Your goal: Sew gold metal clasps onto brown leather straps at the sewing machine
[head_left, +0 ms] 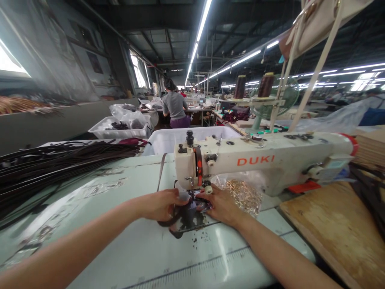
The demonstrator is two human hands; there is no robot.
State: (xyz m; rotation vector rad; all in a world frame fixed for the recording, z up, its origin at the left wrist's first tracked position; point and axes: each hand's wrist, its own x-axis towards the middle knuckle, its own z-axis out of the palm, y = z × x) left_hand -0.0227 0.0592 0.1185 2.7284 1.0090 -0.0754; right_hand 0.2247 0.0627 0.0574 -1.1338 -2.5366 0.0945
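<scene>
The cream sewing machine, marked DUKI, stands across the table before me, its needle and presser foot low over the dark, worn metal bed plate. Left of the needle, my left hand is closed, thumb and fingers pinching a narrow dark strap that runs down from the back of the table. My right hand is at the right of the presser foot, fingers bent together close to the needle. What lies under its fingertips is dark and too small to make out.
Many dark straps lie piled at the left. A clear bag of gold-coloured metal hardware sits under the machine arm. Behind stands a white bin; a wooden board is at the right. A person sits farther off, facing away.
</scene>
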